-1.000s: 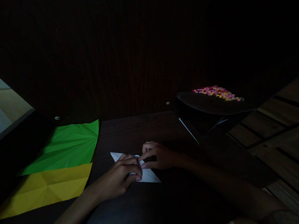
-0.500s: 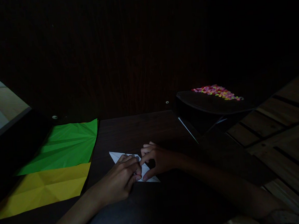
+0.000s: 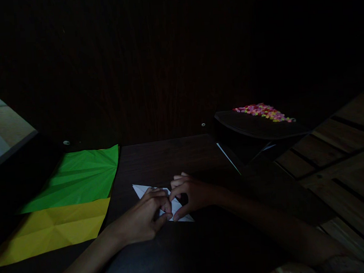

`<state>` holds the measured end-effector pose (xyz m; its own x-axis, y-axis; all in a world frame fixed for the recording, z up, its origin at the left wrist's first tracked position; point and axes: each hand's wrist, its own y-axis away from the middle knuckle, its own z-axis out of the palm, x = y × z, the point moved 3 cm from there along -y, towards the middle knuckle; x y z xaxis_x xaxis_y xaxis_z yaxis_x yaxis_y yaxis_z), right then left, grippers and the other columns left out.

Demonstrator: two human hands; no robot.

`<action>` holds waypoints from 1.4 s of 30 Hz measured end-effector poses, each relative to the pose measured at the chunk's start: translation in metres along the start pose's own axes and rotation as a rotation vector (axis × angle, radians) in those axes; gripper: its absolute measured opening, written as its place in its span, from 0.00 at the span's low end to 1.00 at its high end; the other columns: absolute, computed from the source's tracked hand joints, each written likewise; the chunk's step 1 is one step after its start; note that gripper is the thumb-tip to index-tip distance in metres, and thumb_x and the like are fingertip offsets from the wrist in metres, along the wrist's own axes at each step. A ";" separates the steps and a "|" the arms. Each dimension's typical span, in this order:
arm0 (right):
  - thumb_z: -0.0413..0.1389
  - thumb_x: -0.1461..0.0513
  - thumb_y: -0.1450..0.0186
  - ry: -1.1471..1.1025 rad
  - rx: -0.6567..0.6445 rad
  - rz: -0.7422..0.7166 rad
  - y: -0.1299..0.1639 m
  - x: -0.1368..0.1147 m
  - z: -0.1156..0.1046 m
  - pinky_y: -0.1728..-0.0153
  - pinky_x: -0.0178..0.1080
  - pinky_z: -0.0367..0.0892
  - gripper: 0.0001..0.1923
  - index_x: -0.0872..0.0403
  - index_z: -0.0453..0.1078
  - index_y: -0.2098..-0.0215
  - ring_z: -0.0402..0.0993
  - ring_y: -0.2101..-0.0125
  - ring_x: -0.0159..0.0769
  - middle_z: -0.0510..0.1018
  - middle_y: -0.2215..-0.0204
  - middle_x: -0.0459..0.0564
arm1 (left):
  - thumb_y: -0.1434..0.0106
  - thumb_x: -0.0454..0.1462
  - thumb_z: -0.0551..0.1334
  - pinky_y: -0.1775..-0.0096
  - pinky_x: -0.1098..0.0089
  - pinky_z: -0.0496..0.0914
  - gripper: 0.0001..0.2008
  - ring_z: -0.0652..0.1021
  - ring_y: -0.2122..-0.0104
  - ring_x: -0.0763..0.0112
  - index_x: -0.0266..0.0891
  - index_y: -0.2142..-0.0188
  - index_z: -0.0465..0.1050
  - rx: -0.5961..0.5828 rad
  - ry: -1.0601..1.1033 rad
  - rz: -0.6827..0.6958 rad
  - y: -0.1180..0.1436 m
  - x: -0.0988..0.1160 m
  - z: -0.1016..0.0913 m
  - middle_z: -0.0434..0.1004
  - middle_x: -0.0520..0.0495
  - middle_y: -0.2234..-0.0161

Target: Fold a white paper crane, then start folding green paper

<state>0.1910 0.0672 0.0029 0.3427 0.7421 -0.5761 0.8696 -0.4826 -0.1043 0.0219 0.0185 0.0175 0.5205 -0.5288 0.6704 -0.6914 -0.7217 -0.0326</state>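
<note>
**Two hands pinched a folded white paper on a dark table**

Where the white paper (image 3: pixel 142 191) lay flat near the middle of the dark table (image 3: pixel 171 158), both hands met over it. The left hand (image 3: pixel 142 219) rested on the sheet with fingers curled together, thumb and fingertips pinching a fold. The right hand (image 3: pixel 190 193) touched it from the other side, index finger and thumb nipping the same spot, the other fingers bent close. One pointed corner stuck out to the left, another below the right thumb. Well apart to the left lay a creased green sheet (image 3: pixel 79 179), with a yellow sheet (image 3: pixel 54 230) just beside it. Farther right, a dark tray (image 3: pixel 253 127) held coloured beads (image 3: pixel 263 111).
</note>
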 end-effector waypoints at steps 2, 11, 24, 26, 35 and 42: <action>0.66 0.48 0.46 -0.001 -0.007 0.007 0.000 0.000 0.000 0.55 0.43 0.53 0.18 0.51 0.75 0.65 0.66 0.64 0.36 0.69 0.72 0.42 | 0.39 0.31 0.60 0.51 0.62 0.65 0.05 0.72 0.56 0.62 0.41 0.66 0.71 -0.003 0.009 0.005 -0.001 0.000 -0.001 0.73 0.48 0.61; 0.67 0.49 0.47 0.002 -0.051 0.007 0.002 0.001 -0.002 0.57 0.42 0.53 0.19 0.50 0.75 0.62 0.65 0.62 0.38 0.71 0.69 0.44 | 0.40 0.30 0.62 0.53 0.64 0.64 0.05 0.72 0.58 0.64 0.41 0.68 0.72 -0.037 0.055 -0.008 -0.006 -0.004 -0.001 0.74 0.50 0.65; 0.67 0.51 0.47 -0.029 -0.048 0.009 0.000 0.000 -0.002 0.57 0.40 0.53 0.18 0.51 0.72 0.64 0.65 0.63 0.35 0.68 0.71 0.41 | 0.43 0.33 0.64 0.60 0.65 0.65 0.01 0.73 0.62 0.64 0.40 0.70 0.74 -0.037 0.038 -0.102 -0.008 -0.007 0.000 0.75 0.48 0.66; 0.68 0.51 0.48 -0.036 -0.051 0.022 0.000 0.000 -0.003 0.56 0.41 0.53 0.18 0.51 0.71 0.65 0.65 0.63 0.35 0.68 0.71 0.41 | 0.43 0.33 0.64 0.60 0.65 0.65 0.01 0.72 0.63 0.64 0.39 0.70 0.74 -0.032 0.026 -0.113 -0.009 -0.006 0.000 0.75 0.48 0.66; 0.68 0.52 0.48 -0.024 -0.060 0.020 -0.002 -0.002 -0.005 0.59 0.40 0.52 0.18 0.51 0.71 0.66 0.64 0.64 0.36 0.68 0.72 0.41 | 0.45 0.35 0.65 0.65 0.69 0.64 0.02 0.73 0.68 0.68 0.39 0.73 0.76 -0.098 0.041 -0.160 -0.017 -0.004 -0.004 0.76 0.50 0.71; 0.68 0.52 0.48 -0.007 -0.068 0.037 -0.002 -0.003 -0.006 0.58 0.40 0.52 0.18 0.51 0.71 0.65 0.64 0.64 0.36 0.68 0.71 0.41 | 0.44 0.37 0.66 0.74 0.74 0.61 0.05 0.71 0.76 0.75 0.37 0.74 0.76 -0.137 0.123 -0.161 -0.020 -0.006 -0.004 0.74 0.53 0.76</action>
<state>0.1905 0.0681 0.0098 0.3726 0.7212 -0.5839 0.8787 -0.4765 -0.0278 0.0303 0.0383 0.0172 0.5701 -0.3478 0.7443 -0.6707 -0.7203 0.1772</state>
